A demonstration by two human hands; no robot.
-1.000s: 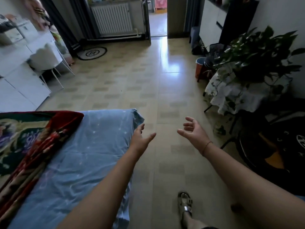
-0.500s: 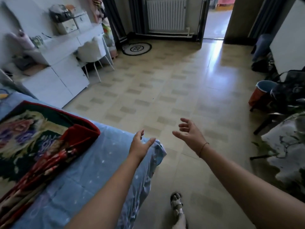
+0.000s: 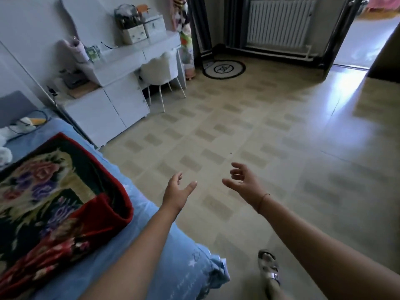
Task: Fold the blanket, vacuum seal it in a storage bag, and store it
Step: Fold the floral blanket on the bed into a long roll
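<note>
1. Head view: the floral blanket (image 3: 54, 202) with a red border lies on the bed (image 3: 186, 269), which has a light blue sheet, in the lower left of the picture. Its red corner is turned over on itself toward the floor side. The blanket runs out of the frame at the left and at the bottom, so I cannot tell its full length.
2. The left hand (image 3: 176, 191) hangs in the air near the edge of the bed. Its fingers are loose, the thumb is out, and it holds and touches nothing.
3. The right hand (image 3: 244, 182) hangs over the tiled floor (image 3: 281, 131), its palm facing the left hand. Its fingers are relaxed and a little curled, and it is also empty.
4. The blanket lies to the left of both hands and lower, nearer the body. The left hand is nearer to it, and its forearm passes just beside the red corner. The right hand is well apart from the blanket.
5. The visible part of the blanket stretches along the side of the bed, from far to near.
6. No storage bag is in view. I judge that the folding comes first, and it probably needs a turn to the left to take the red edge.
7. A white desk (image 3: 129, 61), a chair (image 3: 160, 72) and a radiator (image 3: 279, 20) stand behind.
</note>
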